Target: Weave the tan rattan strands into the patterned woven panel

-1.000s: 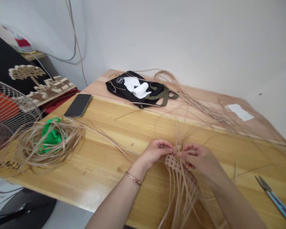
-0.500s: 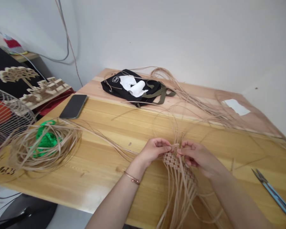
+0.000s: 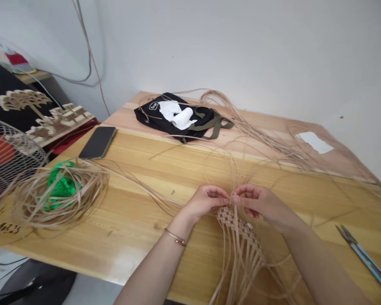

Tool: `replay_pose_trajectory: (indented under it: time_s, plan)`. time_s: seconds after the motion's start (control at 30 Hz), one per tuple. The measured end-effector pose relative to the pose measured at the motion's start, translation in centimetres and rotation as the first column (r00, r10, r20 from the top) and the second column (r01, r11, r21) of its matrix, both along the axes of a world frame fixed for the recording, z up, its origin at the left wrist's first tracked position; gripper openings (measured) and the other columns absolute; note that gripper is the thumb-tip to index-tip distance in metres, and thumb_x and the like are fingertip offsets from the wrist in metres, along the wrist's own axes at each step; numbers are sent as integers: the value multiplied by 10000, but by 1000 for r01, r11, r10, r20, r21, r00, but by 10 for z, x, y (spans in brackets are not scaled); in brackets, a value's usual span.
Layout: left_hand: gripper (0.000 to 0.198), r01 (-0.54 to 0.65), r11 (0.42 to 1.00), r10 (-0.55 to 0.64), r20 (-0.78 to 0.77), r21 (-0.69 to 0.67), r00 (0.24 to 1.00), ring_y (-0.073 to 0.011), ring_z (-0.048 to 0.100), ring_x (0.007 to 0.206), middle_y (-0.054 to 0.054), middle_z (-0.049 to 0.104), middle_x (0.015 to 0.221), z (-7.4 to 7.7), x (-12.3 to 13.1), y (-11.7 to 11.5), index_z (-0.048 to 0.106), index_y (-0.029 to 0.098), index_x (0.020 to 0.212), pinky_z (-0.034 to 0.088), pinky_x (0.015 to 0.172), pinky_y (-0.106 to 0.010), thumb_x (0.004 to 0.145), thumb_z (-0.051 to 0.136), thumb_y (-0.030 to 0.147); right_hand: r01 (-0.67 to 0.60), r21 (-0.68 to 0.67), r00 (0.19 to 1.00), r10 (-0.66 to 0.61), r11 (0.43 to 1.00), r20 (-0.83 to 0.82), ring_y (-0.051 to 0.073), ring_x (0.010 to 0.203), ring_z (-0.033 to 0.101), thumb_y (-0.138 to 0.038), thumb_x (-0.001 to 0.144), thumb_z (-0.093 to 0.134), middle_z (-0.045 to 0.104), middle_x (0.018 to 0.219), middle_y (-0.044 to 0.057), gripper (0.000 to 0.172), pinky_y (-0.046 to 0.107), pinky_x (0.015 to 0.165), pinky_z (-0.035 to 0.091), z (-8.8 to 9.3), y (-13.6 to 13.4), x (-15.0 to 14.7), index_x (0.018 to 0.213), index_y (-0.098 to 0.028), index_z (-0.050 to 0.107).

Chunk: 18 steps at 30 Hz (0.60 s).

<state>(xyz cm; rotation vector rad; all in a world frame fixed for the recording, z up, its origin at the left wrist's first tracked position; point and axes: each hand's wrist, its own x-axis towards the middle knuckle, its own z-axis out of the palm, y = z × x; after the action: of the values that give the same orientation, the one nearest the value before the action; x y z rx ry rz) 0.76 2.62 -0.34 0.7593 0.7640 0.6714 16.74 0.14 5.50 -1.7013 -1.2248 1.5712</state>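
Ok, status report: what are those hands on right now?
Left hand and right hand pinching flat cane strips at the top of the woven panel. Blue-handled snips lie to the right.

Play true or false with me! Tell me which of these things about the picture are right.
1. The left hand and right hand are at the top of the woven piece. True.
2. The phone stands upright. False: the phone lies flat on the wooden table.
3. A bracelet is on the left wrist. True.
4. The blue snips sit beside the phone. False: the blue snips lie at the table's right side.
5. White tissue lies on the black bag. True.
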Motion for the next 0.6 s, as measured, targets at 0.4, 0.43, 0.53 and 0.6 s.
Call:
replay_pose_trajectory:
  time_s: [0.4,0.43,0.53,0.6]
  plan:
    - [324,6,994,0,51,-110,999,-113,580,551,-27,637,589,-2,0,1,620,99,642,408,575,-232,401,789,233,-47,56,989,55,997,-140,60,444,227,-617,762,354,309,595,-59,539,188,397,171,0,8,6,1056,-234,594]
    - [317,26,995,-22,36,-95,999,-108,576,547,-31,639,591,-2,0,1,627,96,644,408,577,-231,409,786,236,-75,71,986,85,995,-145,61,441,227,-614,775,329,321,606,-60,541,186,392,171,3,14,7,1137,-268,532]
    - [297,62,997,-62,1,-48,998,-98,566,555,-33,643,603,-2,0,0,640,94,642,409,602,-229,427,778,246,-90,153,987,108,984,-115,61,431,259,-588,791,329,385,614,-53,530,183,379,190,18,44,11,1225,-302,434]
    - [294,70,997,-71,-19,-33,997,-99,562,558,-33,643,607,-2,0,0,640,97,637,403,596,-228,431,775,258,-59,233,996,72,971,-50,62,454,346,-547,815,319,467,651,-27,500,191,406,253,32,72,13,1203,-269,471]
